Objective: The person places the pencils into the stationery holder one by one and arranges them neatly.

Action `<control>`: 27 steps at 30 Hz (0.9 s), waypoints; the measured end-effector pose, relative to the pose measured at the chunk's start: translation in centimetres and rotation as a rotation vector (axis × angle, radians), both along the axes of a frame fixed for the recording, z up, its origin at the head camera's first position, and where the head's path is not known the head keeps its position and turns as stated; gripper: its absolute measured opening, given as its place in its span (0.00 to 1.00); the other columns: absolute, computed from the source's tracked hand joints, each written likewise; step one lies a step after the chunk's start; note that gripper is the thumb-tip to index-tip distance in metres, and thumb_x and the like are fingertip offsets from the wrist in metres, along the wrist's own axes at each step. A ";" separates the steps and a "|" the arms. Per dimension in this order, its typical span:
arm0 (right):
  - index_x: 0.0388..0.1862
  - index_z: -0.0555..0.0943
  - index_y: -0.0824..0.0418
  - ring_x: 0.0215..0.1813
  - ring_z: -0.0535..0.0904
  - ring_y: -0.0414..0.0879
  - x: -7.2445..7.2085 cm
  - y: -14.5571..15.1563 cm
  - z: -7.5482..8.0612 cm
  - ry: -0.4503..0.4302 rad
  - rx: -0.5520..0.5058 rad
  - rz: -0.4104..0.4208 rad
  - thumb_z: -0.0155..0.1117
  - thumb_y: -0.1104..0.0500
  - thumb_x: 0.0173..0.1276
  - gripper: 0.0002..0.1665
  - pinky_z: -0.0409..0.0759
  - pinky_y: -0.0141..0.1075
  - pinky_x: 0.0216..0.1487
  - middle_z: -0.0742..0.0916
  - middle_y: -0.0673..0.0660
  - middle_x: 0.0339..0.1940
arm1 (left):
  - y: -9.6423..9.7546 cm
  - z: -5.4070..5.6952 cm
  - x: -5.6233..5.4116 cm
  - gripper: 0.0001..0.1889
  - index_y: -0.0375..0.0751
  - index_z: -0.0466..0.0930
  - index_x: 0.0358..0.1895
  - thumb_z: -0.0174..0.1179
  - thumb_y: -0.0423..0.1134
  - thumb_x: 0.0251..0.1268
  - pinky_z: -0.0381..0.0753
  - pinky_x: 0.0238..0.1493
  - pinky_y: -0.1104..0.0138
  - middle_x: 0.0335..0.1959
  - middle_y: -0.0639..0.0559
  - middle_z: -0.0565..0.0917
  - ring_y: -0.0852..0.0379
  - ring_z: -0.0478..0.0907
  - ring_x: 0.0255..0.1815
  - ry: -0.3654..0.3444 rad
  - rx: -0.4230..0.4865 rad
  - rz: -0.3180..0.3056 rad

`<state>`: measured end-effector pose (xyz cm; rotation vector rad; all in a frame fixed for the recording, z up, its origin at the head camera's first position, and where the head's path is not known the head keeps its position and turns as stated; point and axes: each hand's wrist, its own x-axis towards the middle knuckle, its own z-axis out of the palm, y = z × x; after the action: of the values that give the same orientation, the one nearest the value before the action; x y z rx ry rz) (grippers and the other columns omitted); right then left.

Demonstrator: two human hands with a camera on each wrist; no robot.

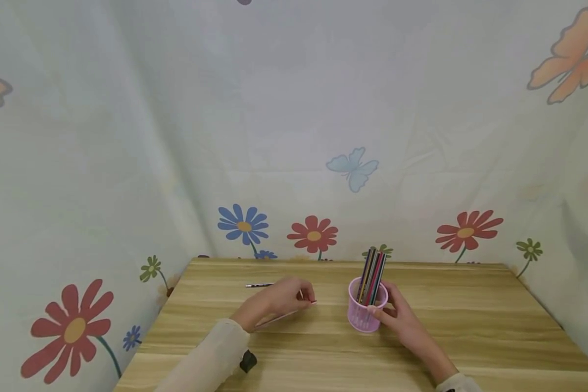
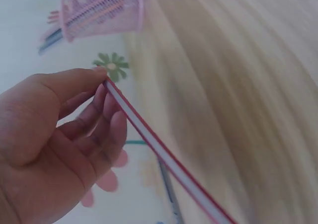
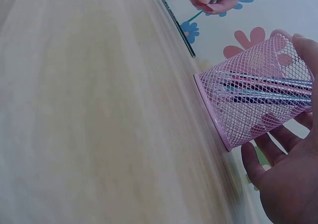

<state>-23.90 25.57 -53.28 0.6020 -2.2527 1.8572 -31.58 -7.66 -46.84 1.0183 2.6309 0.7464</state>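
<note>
My left hand (image 1: 286, 294) pinches a red-and-white striped pencil (image 2: 158, 145) near one end between thumb and fingertips. The pencil slants over the wooden table, partly hidden by the hand in the head view. My right hand (image 1: 405, 321) holds the side of a pink mesh pencil cup (image 3: 248, 97), thumb near the rim and fingers around the far side. The cup stands upright with several pencils (image 1: 371, 275) leaning inside it. Beyond my left hand, a dark patterned pencil (image 3: 177, 24) lies on the table, one part hidden behind the hand in the head view.
The wooden table (image 1: 333, 359) has its back edge close to a light curtain (image 1: 284, 109) printed with flowers and butterflies. More of the curtain hangs on the left and right sides. A small black object (image 1: 247, 361) shows at the left sleeve.
</note>
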 end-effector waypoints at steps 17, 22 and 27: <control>0.80 0.63 0.63 0.67 0.75 0.59 -0.3 0.0 -0.1 0.004 0.000 -0.007 0.68 0.67 0.75 0.39 0.81 0.35 0.60 0.78 0.72 0.67 | 3.5 5.0 2.0 0.05 0.48 0.88 0.46 0.70 0.40 0.73 0.84 0.46 0.73 0.37 0.67 0.86 0.69 0.82 0.38 0.048 0.184 -0.114; 0.80 0.64 0.64 0.67 0.75 0.60 -0.2 0.0 0.0 0.007 -0.004 -0.011 0.68 0.67 0.74 0.39 0.81 0.36 0.61 0.78 0.72 0.68 | 4.4 6.1 2.2 0.04 0.48 0.87 0.46 0.70 0.38 0.73 0.85 0.47 0.72 0.38 0.65 0.86 0.69 0.83 0.39 0.099 0.274 -0.135; 0.80 0.64 0.62 0.67 0.75 0.58 0.0 0.0 0.0 0.001 0.002 -0.017 0.68 0.66 0.75 0.39 0.80 0.36 0.62 0.78 0.71 0.68 | 5.3 7.5 2.3 0.07 0.45 0.87 0.47 0.72 0.35 0.70 0.85 0.47 0.73 0.39 0.61 0.87 0.69 0.83 0.39 0.191 0.372 -0.151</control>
<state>-23.95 25.55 -53.33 0.5821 -2.2522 1.8457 -29.31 -2.33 -39.35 1.4326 2.5849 1.1843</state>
